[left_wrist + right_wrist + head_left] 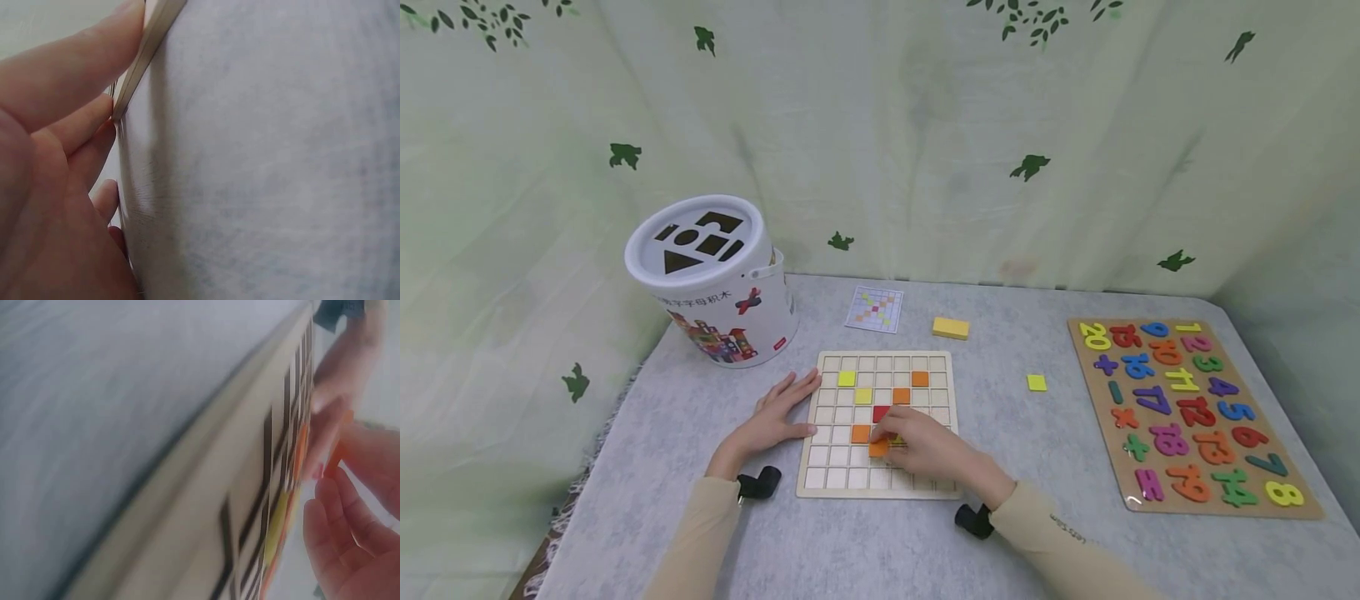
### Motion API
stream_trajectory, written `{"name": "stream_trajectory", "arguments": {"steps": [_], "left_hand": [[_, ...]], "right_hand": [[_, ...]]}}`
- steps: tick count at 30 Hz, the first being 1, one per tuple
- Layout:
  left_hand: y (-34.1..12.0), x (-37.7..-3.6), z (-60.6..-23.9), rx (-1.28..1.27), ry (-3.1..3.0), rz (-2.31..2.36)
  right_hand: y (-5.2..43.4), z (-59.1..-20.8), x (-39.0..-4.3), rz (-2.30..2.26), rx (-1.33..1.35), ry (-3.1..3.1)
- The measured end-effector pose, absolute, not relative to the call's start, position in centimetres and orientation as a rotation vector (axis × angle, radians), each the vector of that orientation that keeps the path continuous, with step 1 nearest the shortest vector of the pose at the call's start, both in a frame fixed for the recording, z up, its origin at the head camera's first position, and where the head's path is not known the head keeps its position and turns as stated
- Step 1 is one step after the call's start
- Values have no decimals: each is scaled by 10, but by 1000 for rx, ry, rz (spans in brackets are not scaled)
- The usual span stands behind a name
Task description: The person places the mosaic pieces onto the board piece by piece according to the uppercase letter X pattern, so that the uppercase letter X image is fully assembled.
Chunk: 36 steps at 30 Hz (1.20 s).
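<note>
A wooden grid board (pixel 837 478) lies on the table, with yellow, orange and red square tiles in some cells. My left hand (pixel 772 421) rests at the board's left edge, fingers extended and touching the rim, as the left wrist view also shows. Over the lower middle of the board, my right hand (pixel 936 450) pinches an orange tile (pixel 878 449) between thumb and fingers. In the right wrist view this orange tile (pixel 339 445) is held just off the grid. Near it sit a red tile (pixel 881 413) and another orange tile (pixel 861 434). My right hand covers part of the grid.
Behind the board lie a printed pattern card (pixel 875 309) and a yellow block (pixel 951 327). A loose yellow tile (pixel 1037 382) is to the right, before a number puzzle board (pixel 1105 417). A white bucket (pixel 730 325) with a shape-hole lid stands back left.
</note>
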State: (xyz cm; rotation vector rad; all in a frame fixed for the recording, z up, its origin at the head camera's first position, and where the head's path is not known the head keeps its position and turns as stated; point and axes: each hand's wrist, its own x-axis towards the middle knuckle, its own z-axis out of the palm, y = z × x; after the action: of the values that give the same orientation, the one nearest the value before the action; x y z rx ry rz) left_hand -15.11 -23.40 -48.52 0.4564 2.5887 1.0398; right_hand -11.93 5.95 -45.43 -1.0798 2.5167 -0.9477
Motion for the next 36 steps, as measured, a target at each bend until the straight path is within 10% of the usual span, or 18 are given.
{"name": "stream_trajectory", "arguments": {"steps": [23,36], "left_hand": [[-234,-150,-483,433,2577,1024],[-233,-150,-484,423,2574,1037]], "right_hand": [[-5,-464,-119,-831,-1092,2550],[86,-458,-135,-1220,-906,2557]]}}
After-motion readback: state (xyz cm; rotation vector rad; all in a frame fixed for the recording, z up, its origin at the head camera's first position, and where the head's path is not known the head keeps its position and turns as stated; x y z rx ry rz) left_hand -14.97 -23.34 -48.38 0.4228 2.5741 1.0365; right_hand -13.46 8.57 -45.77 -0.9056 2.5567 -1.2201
